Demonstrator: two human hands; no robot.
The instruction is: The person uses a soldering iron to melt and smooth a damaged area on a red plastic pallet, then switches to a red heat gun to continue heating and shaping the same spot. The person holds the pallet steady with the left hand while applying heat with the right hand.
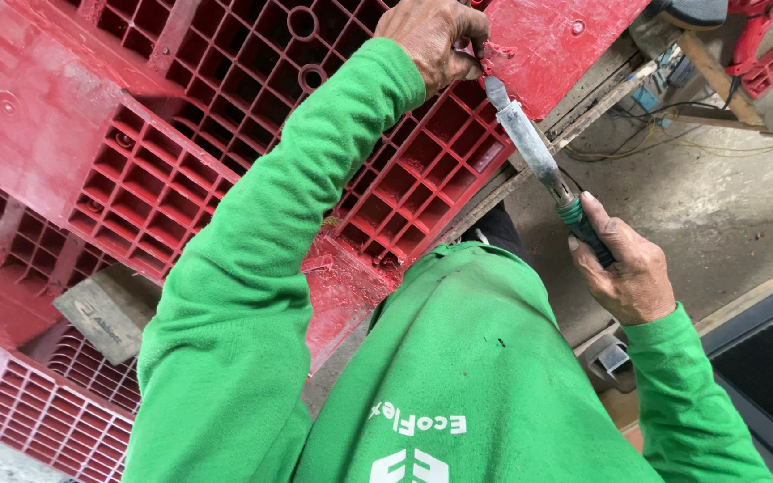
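A large red plastic pallet [145, 179] with a grid of open cells fills the left and top of the head view. My left hand [431, 36], in a green sleeve, reaches up to its edge and pinches a small red plastic fragment [496, 52]. My right hand [626, 273] grips the green handle of a long metal-shafted tool [534, 148]. The tool's tip points up and touches the pallet just below the red fragment. My green shirt covers the bottom centre.
A grey block [109, 309] lies on the pallet at lower left, above another red gridded piece [55, 420]. A wooden frame [713, 76], cables [655, 134] and a red power tool [753, 36] sit on the concrete floor [726, 206] at upper right.
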